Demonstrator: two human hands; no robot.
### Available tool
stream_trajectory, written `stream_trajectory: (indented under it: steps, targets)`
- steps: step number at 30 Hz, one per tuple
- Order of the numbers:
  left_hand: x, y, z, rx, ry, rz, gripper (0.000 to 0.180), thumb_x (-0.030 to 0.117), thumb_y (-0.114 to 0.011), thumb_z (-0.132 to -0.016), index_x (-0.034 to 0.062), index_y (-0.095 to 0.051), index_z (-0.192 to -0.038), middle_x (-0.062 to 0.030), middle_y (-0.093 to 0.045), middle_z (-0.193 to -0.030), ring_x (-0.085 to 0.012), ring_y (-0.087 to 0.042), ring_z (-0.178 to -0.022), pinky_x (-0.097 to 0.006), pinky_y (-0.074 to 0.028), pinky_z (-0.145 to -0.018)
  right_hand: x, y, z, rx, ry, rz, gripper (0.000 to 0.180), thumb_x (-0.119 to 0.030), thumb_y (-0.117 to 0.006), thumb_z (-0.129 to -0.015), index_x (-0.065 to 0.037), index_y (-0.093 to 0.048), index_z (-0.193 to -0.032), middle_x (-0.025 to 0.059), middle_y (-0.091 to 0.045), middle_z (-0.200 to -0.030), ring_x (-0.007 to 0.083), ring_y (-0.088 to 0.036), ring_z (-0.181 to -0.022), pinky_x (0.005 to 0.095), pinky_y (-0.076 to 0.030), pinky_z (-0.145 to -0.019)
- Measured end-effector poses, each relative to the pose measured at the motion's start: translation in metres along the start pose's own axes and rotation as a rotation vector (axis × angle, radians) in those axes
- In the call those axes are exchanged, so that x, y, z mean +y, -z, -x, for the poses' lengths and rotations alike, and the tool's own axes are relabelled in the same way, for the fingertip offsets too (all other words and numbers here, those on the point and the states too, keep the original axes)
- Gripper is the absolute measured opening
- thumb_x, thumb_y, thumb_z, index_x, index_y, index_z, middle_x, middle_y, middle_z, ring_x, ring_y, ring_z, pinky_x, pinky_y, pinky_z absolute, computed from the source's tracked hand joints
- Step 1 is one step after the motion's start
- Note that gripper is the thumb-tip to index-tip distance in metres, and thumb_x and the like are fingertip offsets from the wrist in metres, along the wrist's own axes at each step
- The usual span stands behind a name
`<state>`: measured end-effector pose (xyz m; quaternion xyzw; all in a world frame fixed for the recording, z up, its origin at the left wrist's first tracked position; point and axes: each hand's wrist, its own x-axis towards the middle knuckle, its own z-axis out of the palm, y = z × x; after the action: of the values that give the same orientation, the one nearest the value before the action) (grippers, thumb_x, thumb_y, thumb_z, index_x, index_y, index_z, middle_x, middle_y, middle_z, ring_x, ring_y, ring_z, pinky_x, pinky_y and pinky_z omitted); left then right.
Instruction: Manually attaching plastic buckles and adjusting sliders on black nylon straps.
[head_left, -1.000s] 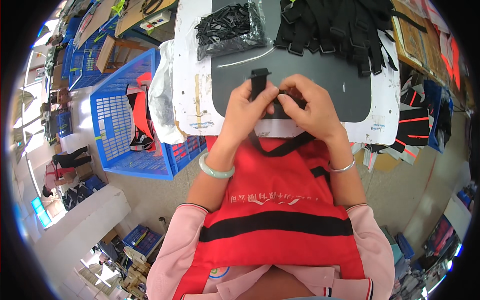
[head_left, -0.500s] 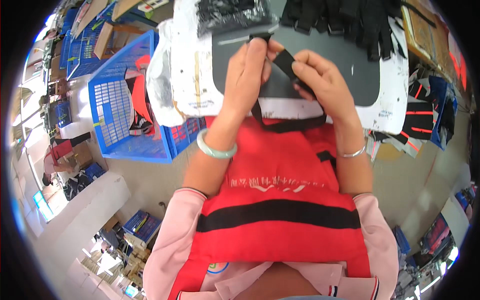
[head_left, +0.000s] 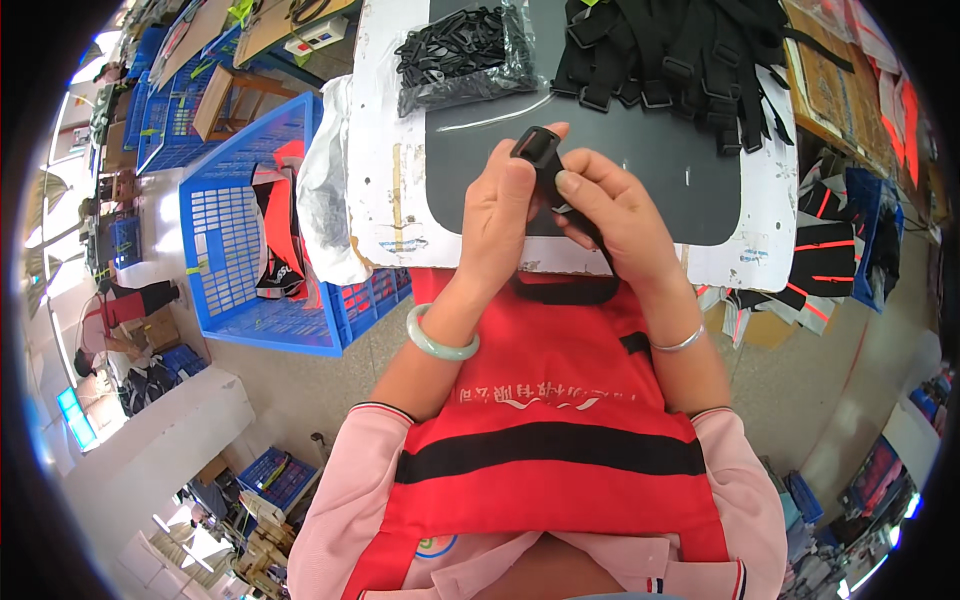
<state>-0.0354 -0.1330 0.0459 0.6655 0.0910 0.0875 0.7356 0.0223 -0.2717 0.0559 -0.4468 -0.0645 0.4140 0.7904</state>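
Over the near part of a dark grey mat (head_left: pixel 640 180), my two hands work close together on one black webbing strap. A black plastic buckle (head_left: pixel 538 146) stands up between the thumb and fingers of my left hand (head_left: pixel 495 210). Just below the buckle, my right hand (head_left: pixel 625 210) pinches the strap (head_left: pixel 582 222) between thumb and fingers. The strap's slack loops down past the table's near edge, in front of my red apron (head_left: pixel 560 350). My fingers partly hide how the webbing runs through the buckle.
A clear plastic bag of small black buckles (head_left: pixel 450 50) lies at the far left of the white table (head_left: pixel 385 190). Piled straps with slide buckles (head_left: pixel 680 70) lie far right. A blue crate (head_left: pixel 225 230) holding red and black pieces stands left. More fabric pieces (head_left: pixel 825 250) sit right.
Both hands have come lower in the picture and closer together. The buckle in my left hand now shows upright, and my right fingers have moved up the strap toward it.
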Motion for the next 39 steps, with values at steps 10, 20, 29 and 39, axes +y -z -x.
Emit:
stream_trajectory:
  steps: [10,20,29,39]
  targets:
    - [-0.004,0.005,-0.004,-0.109,-0.322,-0.375,0.035,0.026,-0.062,-0.087,0.0034,-0.062,-0.115,-0.0036,-0.054,-0.088,-0.0148,-0.052,-0.071,-0.026,-0.044,-0.066,0.004,-0.002,0.003,0.204,0.196,0.021,0.019,-0.022,-0.050,-0.096,-0.008,-0.058,-0.104,-0.0049,-0.056,-0.087,0.0006,-0.049,-0.076,0.0147,-0.039,-0.060]
    - [0.003,0.027,0.000,-0.123,-0.121,-0.290,0.024,0.013,-0.071,-0.078,0.0027,-0.067,-0.100,-0.0051,-0.057,-0.088,-0.0153,-0.055,-0.075,-0.025,-0.043,-0.067,-0.009,0.041,0.002,-0.027,0.408,-0.088,0.021,-0.022,-0.045,-0.098,-0.006,-0.056,-0.107,0.0164,-0.059,-0.116,0.0225,-0.057,-0.109,0.0300,-0.045,-0.086]
    - [0.008,0.043,-0.001,-0.154,0.160,-0.180,0.024,0.012,-0.070,-0.080,-0.0002,-0.065,-0.100,0.0004,-0.055,-0.089,-0.0068,-0.050,-0.076,-0.021,-0.042,-0.068,-0.063,0.157,0.062,0.103,0.622,-0.535,0.018,-0.021,-0.048,-0.096,-0.007,-0.054,-0.106,0.0010,-0.041,-0.072,0.0136,-0.042,-0.066,0.0343,-0.042,-0.076]
    - [0.023,0.026,-0.001,-0.281,0.109,-0.379,0.030,0.011,-0.076,-0.073,-0.0011,-0.064,-0.097,-0.0048,-0.064,-0.081,-0.0107,-0.060,-0.070,-0.022,-0.048,-0.063,-0.010,0.033,0.009,0.070,0.070,0.614,0.025,-0.021,-0.061,-0.089,-0.005,-0.053,-0.071,-0.0084,-0.040,-0.059,0.0011,-0.033,-0.054,0.0210,-0.026,-0.046]
